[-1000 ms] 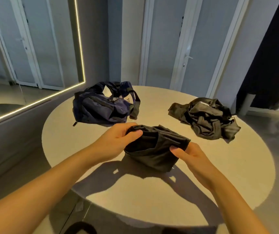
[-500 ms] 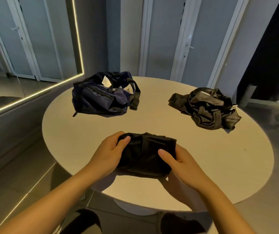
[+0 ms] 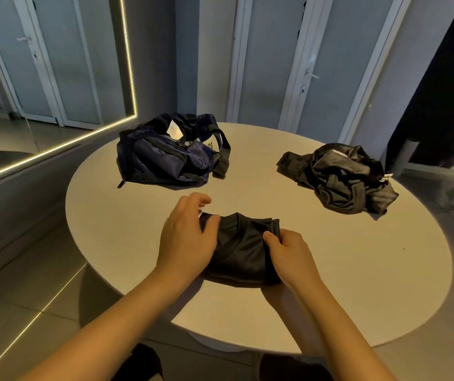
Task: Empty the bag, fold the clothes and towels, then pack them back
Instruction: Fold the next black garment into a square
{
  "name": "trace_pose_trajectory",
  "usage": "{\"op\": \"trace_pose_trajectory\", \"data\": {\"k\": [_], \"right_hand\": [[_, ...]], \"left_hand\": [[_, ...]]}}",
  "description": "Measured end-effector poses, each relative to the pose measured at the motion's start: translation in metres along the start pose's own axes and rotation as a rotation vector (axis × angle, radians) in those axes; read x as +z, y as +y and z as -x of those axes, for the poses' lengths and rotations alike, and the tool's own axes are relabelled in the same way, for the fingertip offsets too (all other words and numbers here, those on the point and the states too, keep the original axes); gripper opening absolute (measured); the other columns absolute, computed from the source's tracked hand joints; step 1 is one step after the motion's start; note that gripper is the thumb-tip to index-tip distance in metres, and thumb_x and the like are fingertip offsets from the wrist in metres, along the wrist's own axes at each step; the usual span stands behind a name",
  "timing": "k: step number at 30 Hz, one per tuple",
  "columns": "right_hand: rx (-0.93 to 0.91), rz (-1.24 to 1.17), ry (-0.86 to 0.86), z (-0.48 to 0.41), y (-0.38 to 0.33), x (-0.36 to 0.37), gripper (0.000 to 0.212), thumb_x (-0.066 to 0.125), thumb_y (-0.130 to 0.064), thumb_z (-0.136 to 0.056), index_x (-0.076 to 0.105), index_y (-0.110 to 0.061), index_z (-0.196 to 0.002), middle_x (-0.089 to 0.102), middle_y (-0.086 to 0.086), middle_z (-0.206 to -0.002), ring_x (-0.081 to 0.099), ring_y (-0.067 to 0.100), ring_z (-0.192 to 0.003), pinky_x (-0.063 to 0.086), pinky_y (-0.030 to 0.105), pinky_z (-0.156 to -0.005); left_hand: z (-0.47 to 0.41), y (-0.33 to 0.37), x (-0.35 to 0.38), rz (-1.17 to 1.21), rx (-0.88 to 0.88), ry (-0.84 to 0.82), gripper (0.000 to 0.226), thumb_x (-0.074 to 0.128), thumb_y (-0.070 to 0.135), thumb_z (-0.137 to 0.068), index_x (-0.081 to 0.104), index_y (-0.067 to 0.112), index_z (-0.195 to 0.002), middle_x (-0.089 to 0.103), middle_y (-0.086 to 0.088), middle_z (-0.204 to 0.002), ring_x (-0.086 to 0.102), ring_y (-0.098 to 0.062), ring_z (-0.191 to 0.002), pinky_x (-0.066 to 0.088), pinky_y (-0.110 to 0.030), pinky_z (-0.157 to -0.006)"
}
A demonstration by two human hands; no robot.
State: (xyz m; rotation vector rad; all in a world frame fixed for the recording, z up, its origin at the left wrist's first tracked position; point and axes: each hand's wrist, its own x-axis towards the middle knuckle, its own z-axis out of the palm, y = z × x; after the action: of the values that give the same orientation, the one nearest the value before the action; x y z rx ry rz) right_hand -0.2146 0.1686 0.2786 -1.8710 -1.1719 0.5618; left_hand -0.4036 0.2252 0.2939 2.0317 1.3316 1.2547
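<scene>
The round pale desk (image 3: 330, 270) fills most of what I see in front of me, and a wall mirror (image 3: 55, 78) with a glowing strip along its edge stands off to my left. On the far left part of the desk sits the navy bag (image 3: 162, 160), slumped and gaping at the top, its dark straps flopped over the right end and a white label (image 3: 175, 130) showing inside the opening. Well apart from it, on the far right, lies the crumpled heap of black clothes (image 3: 341, 180), unfolded and bunched up on itself. Nearest to me, close to the desk's front edge and between my two arms, is the folded black garment (image 3: 241, 251), lying flat as a compact bundle. My left hand (image 3: 187, 237) rests on its left end, palm down and thumb laid across the fabric, with the fingers spread loose and lifted a little above the desk; they look blurred, so I cannot tell more of how they lie. My right hand (image 3: 289, 254) is clamped on the garment's right edge, thumb on top and fingers curled around it.
</scene>
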Motion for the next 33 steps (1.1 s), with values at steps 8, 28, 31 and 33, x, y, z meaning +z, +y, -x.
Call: {"op": "trace_pose_trajectory", "data": {"k": [8,28,31,33], "right_hand": [[-0.006,-0.042,0.028,-0.003,0.004,0.001,0.026,0.049,-0.034,-0.105,0.066,-0.014,-0.101,0.069,0.000,-0.090,0.067,0.018,-0.083,0.056,0.036,-0.071],[-0.151,0.025,0.087,-0.016,0.019,0.017,0.011,0.069,-0.028,-0.093,0.075,-0.026,-0.084,0.071,-0.015,-0.084,0.066,0.008,-0.081,0.051,0.020,-0.071],[-0.118,0.089,0.164,-0.012,0.019,0.020,0.015,0.067,-0.035,-0.094,0.070,-0.025,-0.084,0.067,-0.014,-0.081,0.063,0.008,-0.074,0.043,0.016,-0.063],[-0.129,0.140,0.197,-0.008,0.016,0.022,0.017,0.064,-0.037,-0.095,0.066,-0.026,-0.082,0.064,-0.012,-0.078,0.061,0.009,-0.070,0.041,0.018,-0.060]], "left_hand": [[0.010,0.008,0.035,-0.577,0.355,-0.413,0.060,0.009,0.047,-0.105,0.037,0.030,-0.155,0.040,0.004,-0.160,0.028,-0.018,-0.150,0.006,-0.049,-0.126],[-0.029,-0.035,0.026,-0.576,0.157,-0.349,0.072,0.010,0.067,-0.098,0.047,0.034,-0.150,0.047,0.000,-0.152,0.035,-0.018,-0.142,0.021,-0.045,-0.123],[-0.019,-0.031,0.014,-0.607,-0.041,-0.119,0.074,0.023,0.075,-0.098,0.044,0.026,-0.149,0.053,-0.005,-0.134,0.051,-0.023,-0.121,0.043,-0.039,-0.100],[-0.009,-0.027,0.008,-0.410,-0.217,-0.149,0.075,0.031,0.078,-0.093,0.043,0.028,-0.147,0.059,-0.003,-0.130,0.059,-0.023,-0.114,0.049,-0.037,-0.093]]}}
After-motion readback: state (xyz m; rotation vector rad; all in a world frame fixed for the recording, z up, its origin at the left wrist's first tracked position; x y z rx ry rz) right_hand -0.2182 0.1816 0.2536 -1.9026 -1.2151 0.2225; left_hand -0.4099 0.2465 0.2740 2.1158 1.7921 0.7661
